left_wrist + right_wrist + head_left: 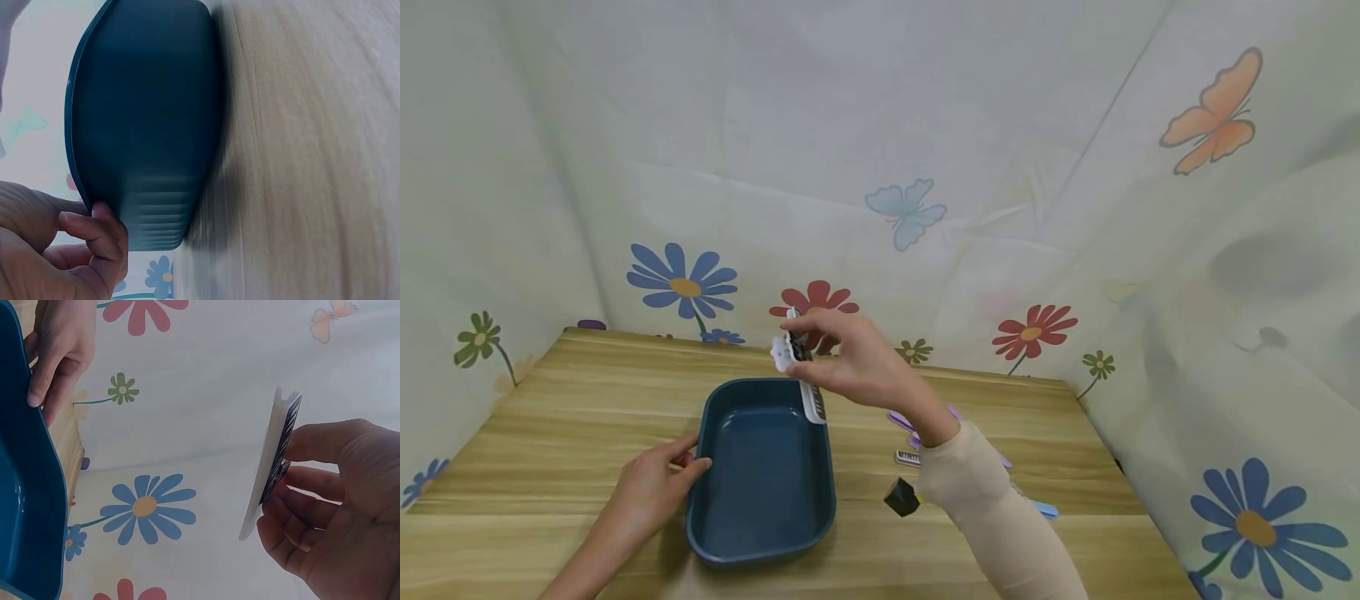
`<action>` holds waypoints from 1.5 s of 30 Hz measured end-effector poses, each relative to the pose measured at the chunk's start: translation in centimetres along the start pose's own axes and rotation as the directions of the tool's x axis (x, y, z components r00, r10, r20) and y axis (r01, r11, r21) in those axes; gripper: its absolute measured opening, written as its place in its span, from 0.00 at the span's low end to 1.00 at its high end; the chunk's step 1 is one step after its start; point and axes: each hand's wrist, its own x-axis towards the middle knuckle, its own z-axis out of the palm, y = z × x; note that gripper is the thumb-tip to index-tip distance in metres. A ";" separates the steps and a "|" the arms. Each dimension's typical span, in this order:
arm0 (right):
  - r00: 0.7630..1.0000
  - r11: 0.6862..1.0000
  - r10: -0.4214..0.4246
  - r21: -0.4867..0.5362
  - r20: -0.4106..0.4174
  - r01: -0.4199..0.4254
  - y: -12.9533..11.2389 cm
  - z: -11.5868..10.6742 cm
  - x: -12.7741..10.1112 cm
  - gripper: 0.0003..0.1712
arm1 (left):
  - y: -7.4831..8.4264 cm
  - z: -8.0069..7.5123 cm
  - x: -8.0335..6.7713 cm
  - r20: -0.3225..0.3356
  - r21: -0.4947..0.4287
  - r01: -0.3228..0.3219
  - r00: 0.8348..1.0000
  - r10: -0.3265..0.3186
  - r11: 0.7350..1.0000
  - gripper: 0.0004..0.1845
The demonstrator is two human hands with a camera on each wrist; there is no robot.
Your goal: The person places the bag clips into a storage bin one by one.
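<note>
**Both hands busy, one on the tub, one on a stripy strip**

So from my remote seat, the head view has a blue tub (763, 483) just left of centre at the bottom, sitting on the wooden desk (625, 375). My left hand (658, 479) grips its left rim, thumb over the edge. My right hand (850, 358), mid-frame, pinches a white strip with black stripes (814, 404) up in the air, overlapping the tub's upper right corner. Lower right of centre, near the sleeve (1000, 508), I've got a black block (902, 497), a small striped piece (907, 457) and purple bits (901, 421), partly hidden.
</note>
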 end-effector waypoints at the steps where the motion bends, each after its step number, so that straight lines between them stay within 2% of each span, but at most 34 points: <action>1: 1.000 1.000 0.000 -0.002 0.002 0.000 0.0 0.0 0.1 0.27 | 0.0 0.0 0.0 0.000 0.002 -0.002 1.000 0.002 1.000 0.26; 14: 1.000 1.000 -0.023 -0.017 0.016 0.023 -0.6 0.4 0.8 0.29 | 0.1 -0.2 0.0 0.012 -0.009 0.005 1.000 -0.005 1.000 0.27; 26: 1.000 1.000 0.011 -0.005 0.015 -0.011 -0.5 1.1 0.9 0.29 | 0.2 -0.2 -0.1 0.001 -0.010 0.001 1.000 -0.001 1.000 0.26; 36: 0.998 0.999 0.038 0.024 0.041 -0.039 0.2 2.5 0.9 0.29 | 0.1 -0.2 0.0 0.015 -0.005 0.002 1.000 -0.002 1.000 0.27; 45: 0.995 0.998 0.051 0.040 0.091 -0.055 1.2 4.2 0.5 0.29 | 0.0 -0.1 -0.1 -0.008 -0.003 -0.016 1.000 0.016 1.000 0.25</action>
